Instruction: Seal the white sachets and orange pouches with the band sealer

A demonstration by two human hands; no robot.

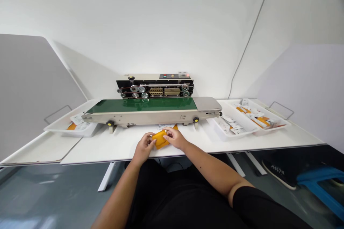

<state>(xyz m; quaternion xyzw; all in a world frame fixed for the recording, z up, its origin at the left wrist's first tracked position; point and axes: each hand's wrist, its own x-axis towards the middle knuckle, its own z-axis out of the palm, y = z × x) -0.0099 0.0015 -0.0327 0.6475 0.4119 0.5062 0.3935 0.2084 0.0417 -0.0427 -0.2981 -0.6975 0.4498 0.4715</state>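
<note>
Both my hands work close together near the front edge of the white table (113,146). My left hand (144,145) and my right hand (174,138) pinch opposite ends of a small orange pouch (160,140), their fingers bent over it. Its far side is partly hidden by my fingers. Just behind my right hand lies another orange piece (175,127), with white printed paper (166,126) beside it. Directly beyond these stands a band sealer with a green conveyor belt (142,105).
White trays of orange and white packets stand left (72,132) and right (231,130) of the conveyor, with a further tray (268,123) behind the right one. The sealer's exposed wheels (141,89) face me. Below the table are a shoe and a blue stool.
</note>
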